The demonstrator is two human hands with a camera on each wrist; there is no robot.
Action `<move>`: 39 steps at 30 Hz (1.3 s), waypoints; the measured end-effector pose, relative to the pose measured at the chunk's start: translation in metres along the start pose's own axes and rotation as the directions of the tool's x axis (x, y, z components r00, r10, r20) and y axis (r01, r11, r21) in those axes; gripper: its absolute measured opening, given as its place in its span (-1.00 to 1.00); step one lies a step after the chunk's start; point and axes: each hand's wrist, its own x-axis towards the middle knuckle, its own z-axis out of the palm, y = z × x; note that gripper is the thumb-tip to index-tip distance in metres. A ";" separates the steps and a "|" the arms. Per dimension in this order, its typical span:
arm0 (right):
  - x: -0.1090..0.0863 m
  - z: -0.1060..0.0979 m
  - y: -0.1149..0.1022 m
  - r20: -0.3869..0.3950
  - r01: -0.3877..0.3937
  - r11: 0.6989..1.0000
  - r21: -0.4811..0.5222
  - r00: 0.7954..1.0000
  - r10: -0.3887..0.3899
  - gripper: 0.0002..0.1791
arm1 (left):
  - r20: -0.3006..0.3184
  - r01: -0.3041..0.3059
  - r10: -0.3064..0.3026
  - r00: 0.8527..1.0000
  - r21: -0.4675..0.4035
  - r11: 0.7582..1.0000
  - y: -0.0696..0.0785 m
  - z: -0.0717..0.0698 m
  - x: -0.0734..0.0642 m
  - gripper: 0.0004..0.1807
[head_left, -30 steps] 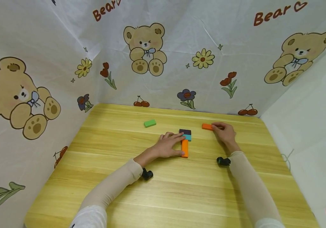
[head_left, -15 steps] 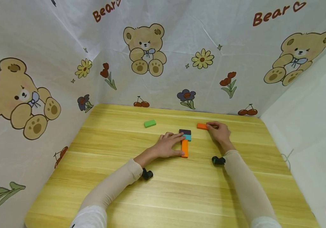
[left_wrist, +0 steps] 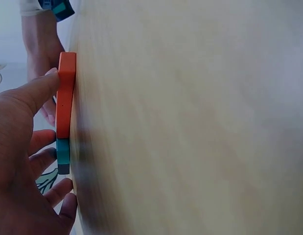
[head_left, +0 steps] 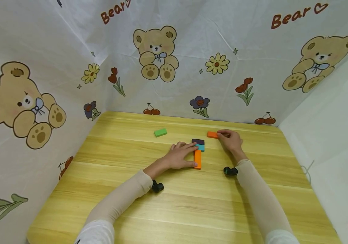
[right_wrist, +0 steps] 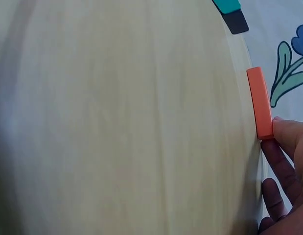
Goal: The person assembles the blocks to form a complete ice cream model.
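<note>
A long orange block [head_left: 197, 159] lies lengthwise on the table, pointing away from the person. Across its far end sit a teal block [head_left: 200, 148] and, right behind that, a dark purple block [head_left: 198, 141]. My left hand [head_left: 178, 156] spreads over these from the left. Its thumb rests on the orange block [left_wrist: 66, 98] near the close end, and its fingertips touch the teal block [left_wrist: 63, 151]. Further back on the right, my right hand [head_left: 231, 139] pinches the right end of a second, red-orange block [head_left: 212, 135] between thumb and finger; this block [right_wrist: 259, 102] lies crosswise at table level.
A green block [head_left: 160, 132] lies at the back left of the wooden table [head_left: 174, 206]. White cloth with bears and flowers [head_left: 180, 91] hangs behind the table's back edge and along its sides. Black wrist cameras [head_left: 157, 186] sit below both wrists.
My right hand has slid the red-orange block leftward along the table, nearer to the dark purple block. The left hand and the blocks under it have stayed in place.
</note>
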 end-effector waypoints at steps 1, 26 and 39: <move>0.000 0.002 -0.001 0.002 0.003 1.000 0.000 1.000 -0.003 -0.61 | 0.000 0.001 -0.001 1.000 0.001 1.000 0.000 0.000 0.000 -0.06; 0.008 0.040 -0.028 0.035 0.119 0.993 -0.002 0.992 -0.119 -0.65 | -0.001 0.018 -0.018 1.000 0.019 1.000 0.000 0.000 0.000 -0.07; 0.007 0.053 -0.037 0.019 0.162 0.987 0.006 0.987 -0.162 -0.70 | 0.003 0.021 -0.021 1.000 0.032 0.999 -0.002 0.001 0.001 -0.06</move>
